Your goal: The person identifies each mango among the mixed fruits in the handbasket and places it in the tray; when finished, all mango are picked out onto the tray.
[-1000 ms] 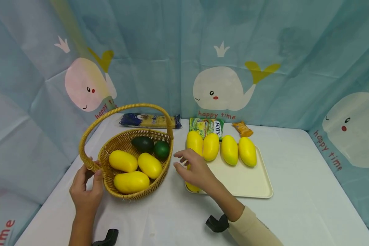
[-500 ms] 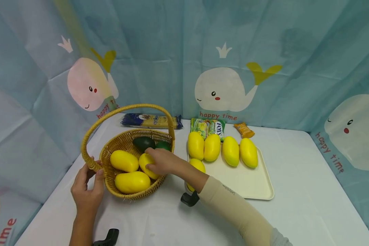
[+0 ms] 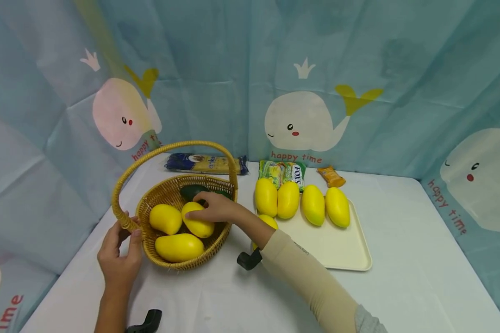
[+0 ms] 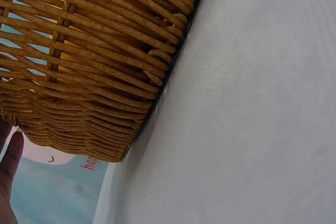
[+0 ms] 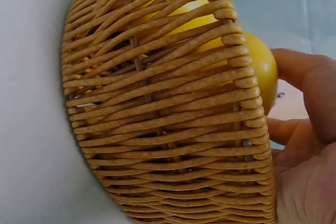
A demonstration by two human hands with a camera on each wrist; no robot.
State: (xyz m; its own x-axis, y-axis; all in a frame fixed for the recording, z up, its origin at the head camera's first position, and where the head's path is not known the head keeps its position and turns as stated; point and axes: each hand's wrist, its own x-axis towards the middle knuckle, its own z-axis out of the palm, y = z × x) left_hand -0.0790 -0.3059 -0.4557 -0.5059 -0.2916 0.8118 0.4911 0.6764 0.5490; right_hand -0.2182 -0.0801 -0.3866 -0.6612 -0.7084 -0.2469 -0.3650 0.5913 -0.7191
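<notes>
A wicker basket (image 3: pixel 183 265) with an arched handle stands at the left of the table. My left hand (image 3: pixel 121 254) holds its left rim where the handle joins; in the left wrist view, only part of that hand (image 4: pixel 8 177) shows beside the weave. Reaching over the right rim, my right hand (image 3: pixel 215 208) grips a yellow mango (image 3: pixel 200 227) inside the basket. Two other mangoes lie there, one at the upper left (image 3: pixel 165 219) and one in front (image 3: pixel 179 248). Dark green avocados (image 3: pixel 189 191) sit at the back, partly covered by my right hand.
Right of the basket, a cream tray (image 3: pixel 337 256) bears several mangoes (image 3: pixel 313 206), one partly behind my right forearm. Behind stand a pasta packet (image 3: pixel 208 163), a green FOX'S bag (image 3: pixel 281 173) and a small orange packet (image 3: pixel 331 176). A curtain (image 3: pixel 216 111) closes the back.
My right hand has moved left from beside the tray into the basket and taken hold of a mango. That mango has shifted left, and the upper-left one has turned. My left hand keeps its place.
</notes>
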